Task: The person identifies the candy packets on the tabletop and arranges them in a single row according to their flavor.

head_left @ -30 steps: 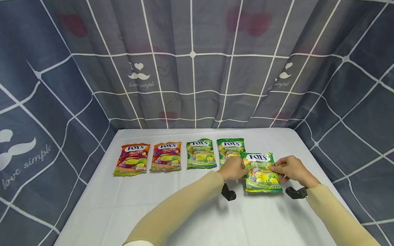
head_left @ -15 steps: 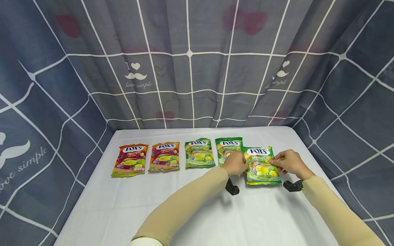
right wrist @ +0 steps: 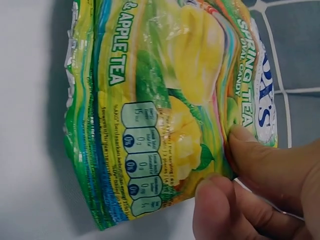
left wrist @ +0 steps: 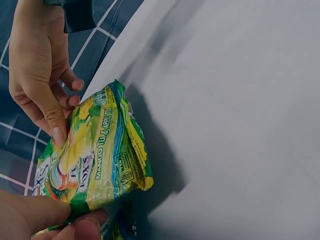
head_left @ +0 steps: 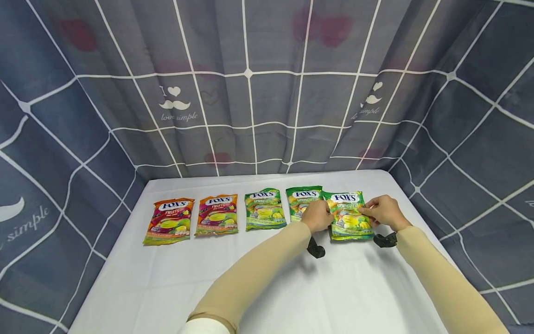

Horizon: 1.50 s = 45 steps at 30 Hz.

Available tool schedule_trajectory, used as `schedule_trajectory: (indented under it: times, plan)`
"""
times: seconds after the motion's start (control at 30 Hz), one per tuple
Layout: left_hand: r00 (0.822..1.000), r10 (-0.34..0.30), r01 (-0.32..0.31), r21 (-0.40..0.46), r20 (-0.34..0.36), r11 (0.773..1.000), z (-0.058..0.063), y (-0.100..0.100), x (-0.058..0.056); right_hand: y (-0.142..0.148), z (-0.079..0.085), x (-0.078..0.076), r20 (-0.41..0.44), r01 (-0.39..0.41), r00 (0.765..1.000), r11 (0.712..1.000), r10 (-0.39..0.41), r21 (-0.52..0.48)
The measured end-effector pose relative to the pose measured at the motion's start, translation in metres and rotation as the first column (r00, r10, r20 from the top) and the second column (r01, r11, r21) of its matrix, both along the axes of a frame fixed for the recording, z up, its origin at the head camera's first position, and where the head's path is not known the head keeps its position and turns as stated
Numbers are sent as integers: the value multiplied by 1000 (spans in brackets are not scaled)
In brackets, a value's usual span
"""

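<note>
A green and yellow Fox's Spring Tea candy bag [head_left: 349, 219] is held between both hands at the right end of a row, printed face up. My left hand [head_left: 318, 216] pinches its left edge, thumb on top in the left wrist view. The right edge is pinched by my right hand [head_left: 385, 212], thumb and index finger [right wrist: 215, 200] close together in the right wrist view. A shadow beside the bag in the left wrist view shows its near edge raised off the cloth. Another green Spring Tea bag [head_left: 301, 195] lies just left, partly hidden by my left hand.
Further left along the row lie a third green bag [head_left: 264, 211] and two red-orange Fox's Fruits bags, one nearer the middle [head_left: 217, 215] and one at the far left [head_left: 170, 222]. White cloth covers the table [head_left: 167, 287]. Dark checked curtains [head_left: 225, 102] surround its back and sides.
Both hands have moved the candy bag away from me, toward the back of the table, bringing it nearly level with the row. Their hold on its side edges is unchanged. The head view has shifted slightly.
</note>
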<state>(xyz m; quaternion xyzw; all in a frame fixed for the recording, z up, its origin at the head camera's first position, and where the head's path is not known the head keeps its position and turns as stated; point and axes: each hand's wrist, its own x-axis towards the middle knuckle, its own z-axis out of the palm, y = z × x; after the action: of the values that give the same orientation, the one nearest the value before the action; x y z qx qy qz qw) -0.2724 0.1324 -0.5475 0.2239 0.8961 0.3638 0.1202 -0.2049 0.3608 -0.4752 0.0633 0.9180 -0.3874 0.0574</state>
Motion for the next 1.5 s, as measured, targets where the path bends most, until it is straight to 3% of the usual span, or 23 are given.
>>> schedule_trajectory:
  times: [0.1, 0.17, 0.3, 0.6, 0.73, 0.83, 0.97, 1.17, 1.5]
  plan:
    - [1000, 19, -19, 6, -18, 1000, 5, 3, 1, 3, -4, -5, -5, 17, 1000, 1000, -17, 2]
    - [1000, 21, -21, 12, 5, 1000, 6, 6, 1, 6, -6, -8, -5, 31, 1000, 999, -31, 7]
    - [999, 32, -32, -38, 3, 999, -3, 14, -8, 10, -12, -10, -4, 61, 998, 998, -61, 14]
    - [999, 7, -3, -88, 44, 996, -7, 17, -20, 9, -21, -19, -20, 80, 997, 995, -79, 64]
    - [999, -19, 22, -77, 46, 997, 7, 9, -16, 8, -21, -25, -28, 107, 994, 991, -105, 81]
    - [997, -38, 42, -41, 74, 998, 27, 1, -6, 7, -20, -28, -19, 125, 992, 989, -124, 76]
    - [993, -46, 49, -23, 109, 999, 44, -3, 4, 8, -18, -32, -26, 146, 989, 985, -144, 91]
    - [979, -41, 33, 43, 199, 999, 51, -3, 9, 8, -18, -35, -55, 176, 984, 974, -170, 144]
    - [954, -13, -23, 115, 301, 993, 49, -1, 11, 8, -23, -39, -73, 210, 977, 958, -199, 197]
